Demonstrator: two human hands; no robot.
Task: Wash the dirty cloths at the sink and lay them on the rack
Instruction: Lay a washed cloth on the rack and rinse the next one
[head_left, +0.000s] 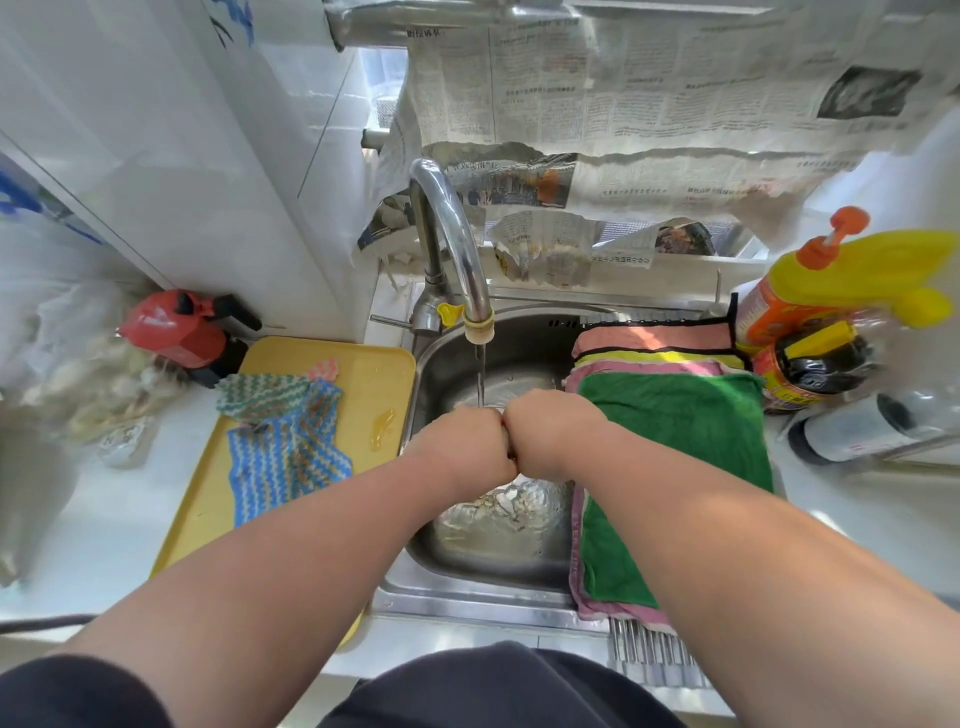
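1. Both hands met at the centre of the frame, over the round stainless-steel sink (519, 566). The left hand (462, 447) and right hand (550, 431) were curled into fists and pressed knuckle to knuckle.
2. Only a sliver of a dark-red cloth (511, 454) showed between them. Both hands seemed clamped on it, probably wringing or rubbing it.
3. The curved chrome tap (452, 234) was running, and its thin stream of water (480, 374) fell just beyond the knuckles.
4. Done, as I judged it: a stack lay flat on the steel-bar rack (649, 649) at the right of the sink. A green terry cloth (680, 457) was on top, with pink, yellow and salmon edges showing under it.
5. Left to do: on the yellow plastic tray (374, 374) at centre left, on the white bench (104, 519), lay a blue zigzag-striped cloth (283, 462), a green zigzag cloth (260, 397) and a small pink one (323, 370), rumpled and touching.
6. The task looked past halfway, with one cloth in hand and about three waiting.
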